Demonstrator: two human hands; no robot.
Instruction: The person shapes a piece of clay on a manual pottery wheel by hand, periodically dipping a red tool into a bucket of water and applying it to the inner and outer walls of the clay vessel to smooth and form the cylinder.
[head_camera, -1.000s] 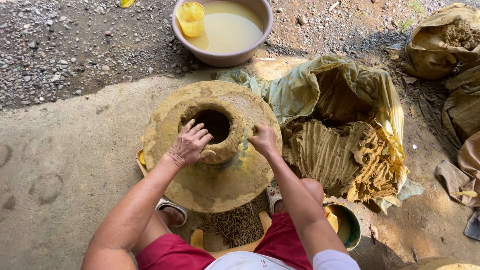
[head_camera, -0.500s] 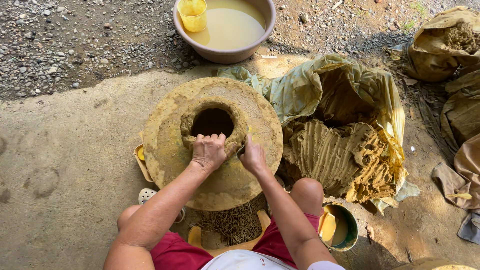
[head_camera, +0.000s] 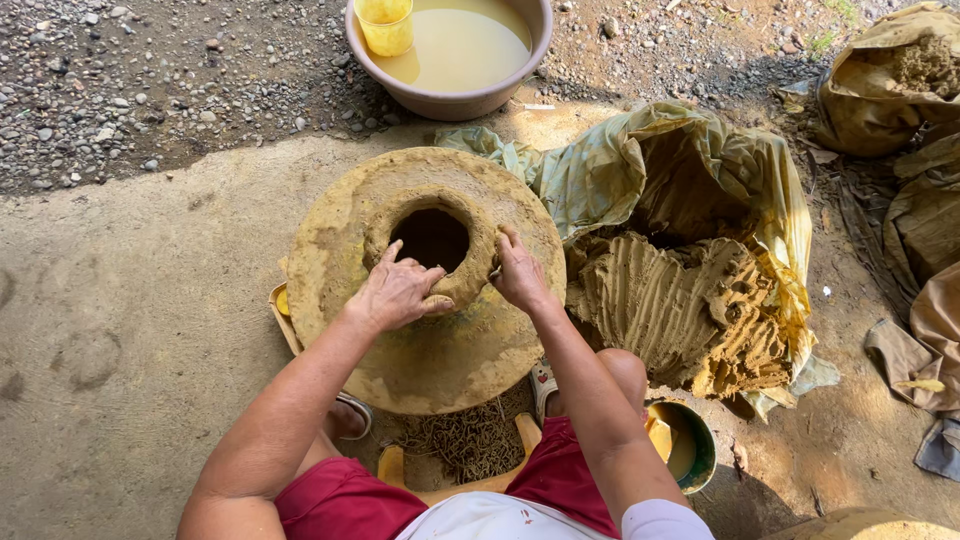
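A round, clay-smeared wheel (head_camera: 420, 350) sits in front of me with a small hollow clay pot (head_camera: 432, 240) at its centre. My left hand (head_camera: 398, 292) lies over the pot's near wall, fingers spread on the rim. On the pot's right side my right hand (head_camera: 518, 272) presses against the outer wall with fingers together. Both hands are wet with clay and hold nothing else.
A large lump of scraped clay (head_camera: 680, 310) lies on a plastic sheet (head_camera: 640, 160) to the right. A basin of muddy water (head_camera: 460, 50) with a yellow cup (head_camera: 385, 25) stands beyond the wheel. A small bucket (head_camera: 685, 445) is by my right knee. Sacks (head_camera: 890, 80) lie at far right.
My left hand has slid from the pot's left side to its near wall. My right hand has shifted round to the pot's right side. The camera view has moved slightly.
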